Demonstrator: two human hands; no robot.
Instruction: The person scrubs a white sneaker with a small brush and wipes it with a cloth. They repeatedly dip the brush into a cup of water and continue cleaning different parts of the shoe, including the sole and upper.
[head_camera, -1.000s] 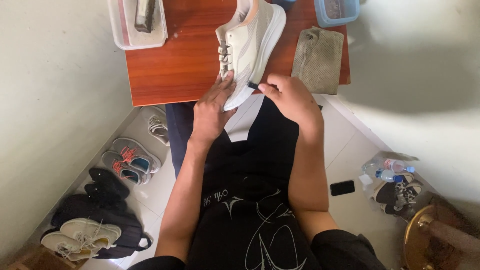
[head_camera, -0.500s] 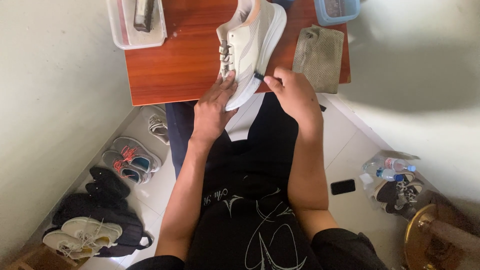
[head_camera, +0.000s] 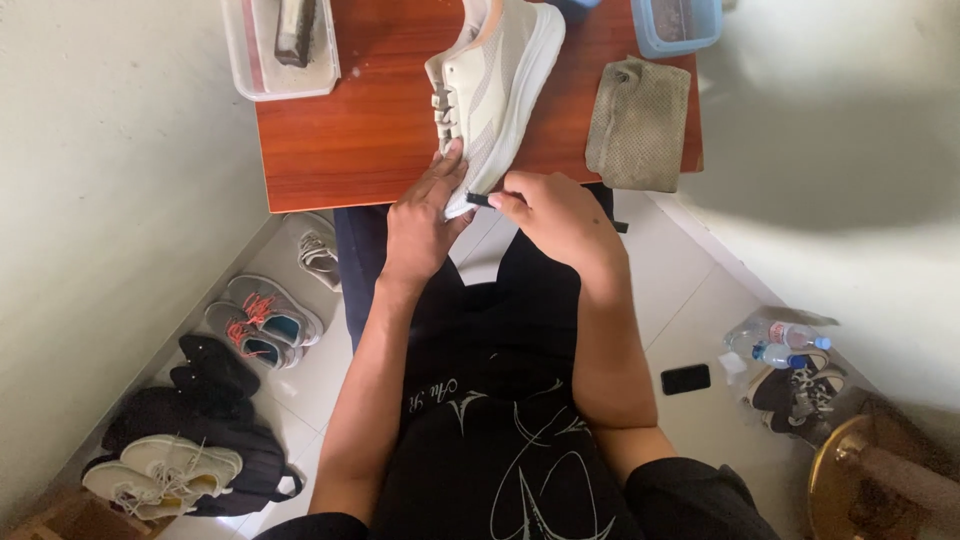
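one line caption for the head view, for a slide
Left hand steadies a white sneaker on a wooden table; right hand pinches a small dark object at its toe.

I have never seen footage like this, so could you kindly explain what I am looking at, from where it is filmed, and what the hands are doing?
There is no machine here: a camera worn on a person's head looks down at their own two bare hands. The left hand steadies the toe of a pale sports shoe lying on a reddish wooden table. The right hand pinches a small dark object at the shoe's toe; what it is I cannot tell. Also on the table are a folded grey cloth, a clear tray and a blue tub. More shoes lie on the floor.
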